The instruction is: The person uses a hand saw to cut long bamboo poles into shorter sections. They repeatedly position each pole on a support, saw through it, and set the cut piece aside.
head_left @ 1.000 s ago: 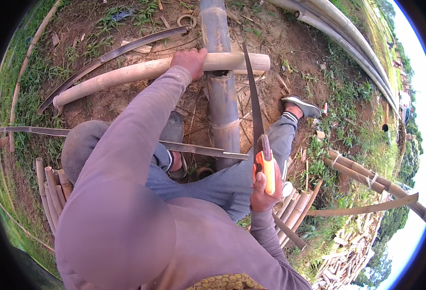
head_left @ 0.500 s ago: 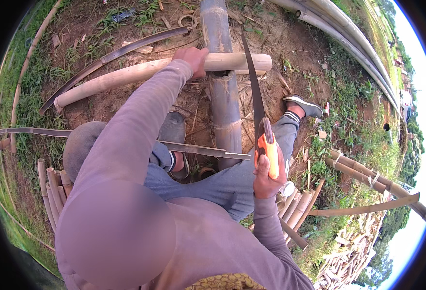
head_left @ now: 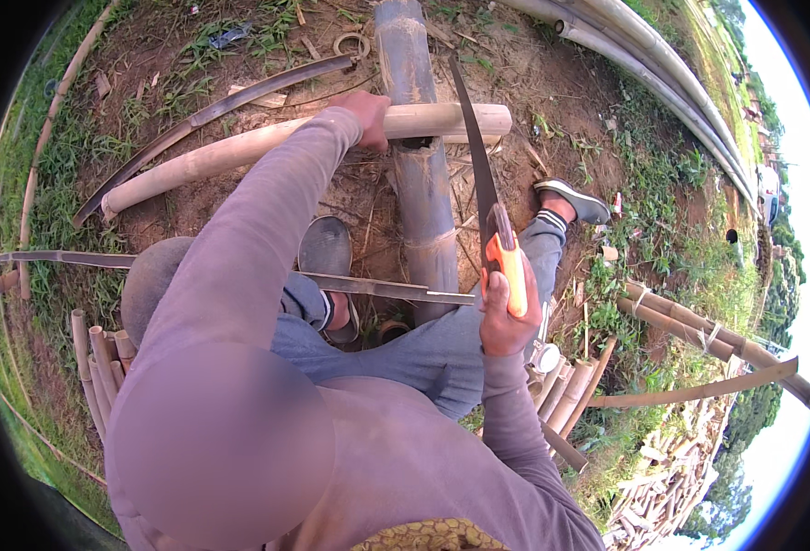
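Note:
My left hand [head_left: 365,119] is closed over a pale bamboo pole [head_left: 230,154], pressing it onto a thick grey bamboo post [head_left: 420,197] with a notch below it. The pole lies crosswise, its short right end sticking out past the post. In my right hand [head_left: 508,312] is the orange handle of a handsaw [head_left: 480,165], fingers wrapped round it. The long dark blade points away from me and crosses the pole near its right end. Whether its teeth have cut into the pole I cannot tell.
Across my lap lies a narrow split bamboo strip [head_left: 368,286]. A curved dark strip [head_left: 212,112] rests beyond the pole. Cut bamboo pieces [head_left: 566,395] stand bundled at my right, others [head_left: 101,358] at my left. Long poles [head_left: 644,73] lie at the far right.
My right hand and the saw have moved a little forward, away from me, across the pole. My left hand keeps its grip on the pole.

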`<state>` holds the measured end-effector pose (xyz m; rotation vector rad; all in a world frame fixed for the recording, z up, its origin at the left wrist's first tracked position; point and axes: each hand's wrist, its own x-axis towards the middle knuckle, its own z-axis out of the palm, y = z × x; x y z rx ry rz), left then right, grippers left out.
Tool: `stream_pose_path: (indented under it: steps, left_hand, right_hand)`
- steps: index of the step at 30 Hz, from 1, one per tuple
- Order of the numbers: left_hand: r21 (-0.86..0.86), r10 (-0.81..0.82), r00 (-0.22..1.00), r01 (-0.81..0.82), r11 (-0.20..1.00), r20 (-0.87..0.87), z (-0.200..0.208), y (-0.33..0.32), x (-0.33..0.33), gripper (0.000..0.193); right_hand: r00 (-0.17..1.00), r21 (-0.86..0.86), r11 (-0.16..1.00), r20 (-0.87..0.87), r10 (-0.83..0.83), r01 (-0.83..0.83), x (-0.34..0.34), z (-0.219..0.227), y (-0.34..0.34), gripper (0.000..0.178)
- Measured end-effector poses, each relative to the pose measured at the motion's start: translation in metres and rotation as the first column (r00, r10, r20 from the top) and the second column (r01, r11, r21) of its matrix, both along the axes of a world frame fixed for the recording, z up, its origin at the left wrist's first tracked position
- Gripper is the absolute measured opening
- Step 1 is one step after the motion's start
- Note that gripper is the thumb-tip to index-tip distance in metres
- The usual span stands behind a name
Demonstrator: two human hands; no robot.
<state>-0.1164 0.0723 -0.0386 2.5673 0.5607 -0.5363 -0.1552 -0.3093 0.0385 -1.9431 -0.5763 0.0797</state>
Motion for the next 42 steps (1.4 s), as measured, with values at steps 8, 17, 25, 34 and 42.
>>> stream_pose_path:
  steps: [8, 17, 25, 34, 42]
  left_hand:
    - [-0.087, -0.079, 0.996, 0.081, 0.993, 0.032, -0.008, 0.008, 0.013, 0.066]
    - [-0.197, -0.097, 0.992, 0.112, 0.974, 0.080, -0.034, 0.027, 0.016, 0.071]
    - [-0.282, -0.130, 0.989, 0.146, 0.948, 0.073, -0.042, 0.026, 0.032, 0.070]
    - [-0.313, -0.152, 0.988, 0.156, 0.937, 0.038, -0.055, 0.040, 0.030, 0.072]
    - [-0.284, -0.145, 0.988, 0.125, 0.951, -0.051, -0.045, 0.038, 0.031, 0.070]
  right_hand:
    - [0.999, 0.072, 0.997, 0.026, -0.034, 0.032, 0.049, -0.027, 0.057, 0.042]
    - [0.994, 0.009, 0.999, -0.108, -0.032, 0.033, -0.023, 0.015, -0.024, 0.053]
    - [0.998, 0.058, 0.998, 0.050, -0.027, 0.024, 0.076, -0.021, 0.089, 0.040]
    - [0.988, 0.078, 0.997, -0.155, -0.016, 0.028, -0.044, 0.026, -0.052, 0.054]
    - [0.994, 0.074, 0.997, 0.106, 0.030, -0.038, 0.076, -0.021, 0.084, 0.038]
